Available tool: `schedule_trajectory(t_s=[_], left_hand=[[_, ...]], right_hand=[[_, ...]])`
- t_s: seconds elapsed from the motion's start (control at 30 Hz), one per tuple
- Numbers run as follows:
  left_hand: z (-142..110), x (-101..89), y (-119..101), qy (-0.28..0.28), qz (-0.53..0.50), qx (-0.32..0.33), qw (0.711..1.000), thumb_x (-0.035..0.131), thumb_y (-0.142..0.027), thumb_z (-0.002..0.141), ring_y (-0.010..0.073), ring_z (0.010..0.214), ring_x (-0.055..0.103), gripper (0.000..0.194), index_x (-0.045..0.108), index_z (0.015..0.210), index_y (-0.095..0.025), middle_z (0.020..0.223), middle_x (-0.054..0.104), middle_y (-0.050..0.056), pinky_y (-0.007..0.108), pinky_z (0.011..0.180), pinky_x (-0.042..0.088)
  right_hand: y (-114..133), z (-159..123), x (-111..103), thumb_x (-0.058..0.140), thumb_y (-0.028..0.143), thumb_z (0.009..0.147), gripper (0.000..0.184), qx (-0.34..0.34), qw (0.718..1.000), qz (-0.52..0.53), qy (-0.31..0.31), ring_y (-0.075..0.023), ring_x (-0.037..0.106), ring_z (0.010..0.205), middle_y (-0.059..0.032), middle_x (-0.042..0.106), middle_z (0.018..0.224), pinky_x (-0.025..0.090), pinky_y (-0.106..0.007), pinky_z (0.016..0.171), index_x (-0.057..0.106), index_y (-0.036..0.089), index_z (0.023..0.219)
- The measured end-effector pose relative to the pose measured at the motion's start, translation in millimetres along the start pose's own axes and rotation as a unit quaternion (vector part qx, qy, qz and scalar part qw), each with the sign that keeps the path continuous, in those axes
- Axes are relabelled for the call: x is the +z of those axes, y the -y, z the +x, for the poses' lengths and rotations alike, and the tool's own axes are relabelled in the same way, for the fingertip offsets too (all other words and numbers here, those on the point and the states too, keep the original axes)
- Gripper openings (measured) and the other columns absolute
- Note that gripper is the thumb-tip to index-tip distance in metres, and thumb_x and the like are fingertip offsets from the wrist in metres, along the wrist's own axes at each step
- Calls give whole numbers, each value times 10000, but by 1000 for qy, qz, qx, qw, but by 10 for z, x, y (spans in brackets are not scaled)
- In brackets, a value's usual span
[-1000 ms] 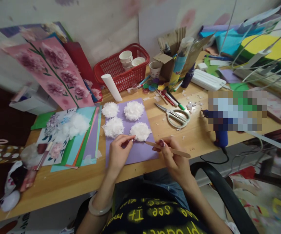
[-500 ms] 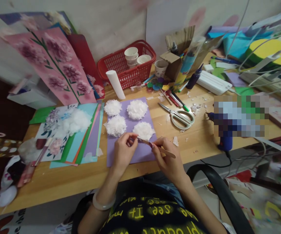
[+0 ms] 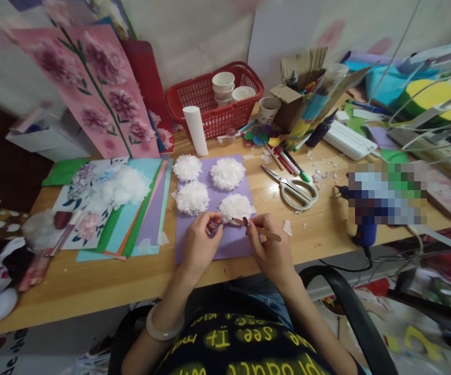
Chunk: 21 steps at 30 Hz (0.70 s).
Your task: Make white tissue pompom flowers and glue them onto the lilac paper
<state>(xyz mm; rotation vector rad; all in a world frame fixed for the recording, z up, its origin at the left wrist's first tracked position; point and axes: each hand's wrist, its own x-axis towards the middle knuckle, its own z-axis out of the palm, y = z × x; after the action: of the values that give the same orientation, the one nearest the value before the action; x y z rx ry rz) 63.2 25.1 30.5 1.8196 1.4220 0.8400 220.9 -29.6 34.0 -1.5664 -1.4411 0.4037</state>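
Several fluffy white paper flowers lie on a purple sheet (image 3: 205,250) in front of me. Closest to my hands is the lower right flower (image 3: 234,207); the others are the lower left flower (image 3: 192,198), the upper left flower (image 3: 187,167) and the upper right flower (image 3: 227,173). My right hand (image 3: 270,250) pinches a flat wooden craft stick (image 3: 269,235), its tip pointing left at the lower right flower's near edge. At that flower's left, my left hand (image 3: 202,240) has curled fingers with thumb and fingertips together; what they hold is too small to make out.
Scissors (image 3: 291,188) lie right of the sheet, with a glue gun (image 3: 365,229) farther right. Behind stand a white roll (image 3: 196,131) and a red basket (image 3: 217,117) with cups. Coloured papers (image 3: 147,224) and white fluff (image 3: 125,186) lie left. Markers (image 3: 291,161) lie near the scissors.
The view has shifted, so the desk things sit farther right. My right hand has slid its grip along the craft stick towards the tip. My left fingers stay curled by the lower right flower.
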Motion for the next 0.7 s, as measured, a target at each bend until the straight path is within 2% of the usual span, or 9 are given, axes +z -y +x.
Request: schedule_trajectory(t_s=[0.17,0.3,0.4,0.6,0.7], left_hand=[[-54,-83,101,33,11,-20,999,631,-36,775,133,723,609,196,636,895,-190,869,670,13,254,684,507],[-47,-102,127,57,7,-11,998,612,-25,791,138,751,620,194,635,896,-186,890,657,18,270,717,526],[-38,-104,132,60,3,1,998,598,-10,783,146,767,631,207,629,879,-190,894,650,20,282,729,541],[-40,-82,145,65,-12,10,998,592,-12,786,162,831,654,202,631,868,-193,912,646,30,295,772,559],[-57,-123,143,56,-15,10,998,584,-22,777,163,819,660,216,643,881,-203,912,669,28,302,772,559]], right_hand=[[129,87,52,491,258,969,190,-5,998,-61,-12,-169,502,577,-15,603,675,363,-314,584,488,245,780],[181,126,94,498,268,963,205,9,995,-96,-8,-166,464,559,-10,591,657,334,-312,574,467,243,763],[214,122,56,500,287,964,195,26,997,-70,-16,-164,492,562,0,592,640,345,-304,565,485,241,775],[290,44,-126,529,341,971,256,52,995,-34,-74,-150,558,595,10,596,644,397,-293,576,525,227,743],[280,-18,-183,552,379,971,272,83,991,28,-99,-141,569,581,16,596,632,423,-281,562,556,218,753]])
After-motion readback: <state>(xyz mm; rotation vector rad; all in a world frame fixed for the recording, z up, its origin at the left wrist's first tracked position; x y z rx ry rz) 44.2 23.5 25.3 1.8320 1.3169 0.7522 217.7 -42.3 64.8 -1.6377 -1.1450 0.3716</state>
